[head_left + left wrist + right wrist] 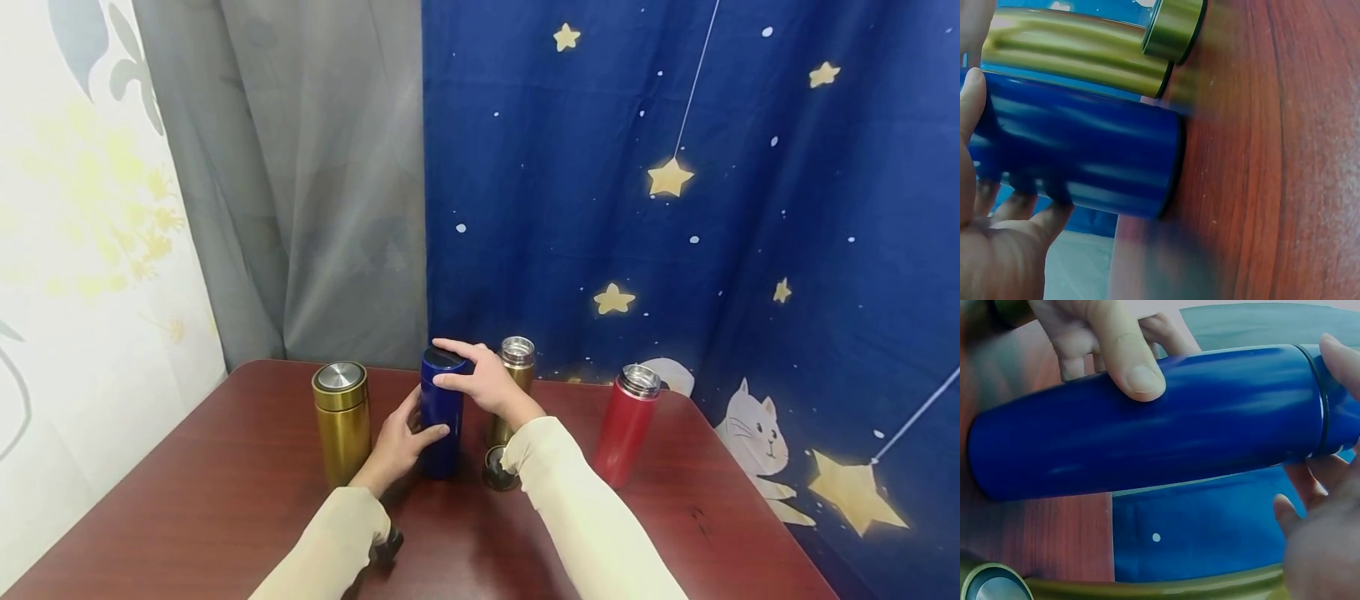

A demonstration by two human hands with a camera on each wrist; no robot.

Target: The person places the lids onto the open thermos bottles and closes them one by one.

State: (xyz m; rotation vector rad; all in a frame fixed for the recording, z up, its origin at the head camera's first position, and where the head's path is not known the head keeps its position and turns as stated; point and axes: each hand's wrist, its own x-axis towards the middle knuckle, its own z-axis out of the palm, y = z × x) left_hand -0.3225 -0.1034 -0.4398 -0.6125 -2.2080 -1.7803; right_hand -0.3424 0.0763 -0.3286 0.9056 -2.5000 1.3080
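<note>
**Blue flask held at body and cap, upright on table**

The step in hand is judged to be turning the cap on the blue flask (441, 414). Left to right, all placed against that flask.

Gold flask (341, 421), capped, stands just left of the blue flask, apart from it.

Left hand (397, 446) is wrapped round the lower body of the blue flask: thumb on the front, fingers curled behind, as confirmed in the right wrist view, where the thumb (1129, 362) is pressed on the blue wall. For a clean turn the body is best kept clamped and pressed down on the table (225, 500) so the base cannot spin or slide.

Right hand (480, 379) is set on the cap (444, 360), fingers curved over the top and thumb at its side, grasping it. The cap should be turned about the flask's own axis, with no sideways pull, since the neighbours are close and could be knocked.

Blue flask: glossy deep blue cylinder, dark flat cap, thin dark seam under the cap (1321, 400), upright, base flat on the red-brown table near its middle.

Second gold flask (513, 392), steel mouth showing, stands just right of and behind the blue flask, partly hidden by the right wrist. A dark round lid (497, 471) lies at its foot.

Red flask (626, 425), also with steel top showing, stands well right.
</note>
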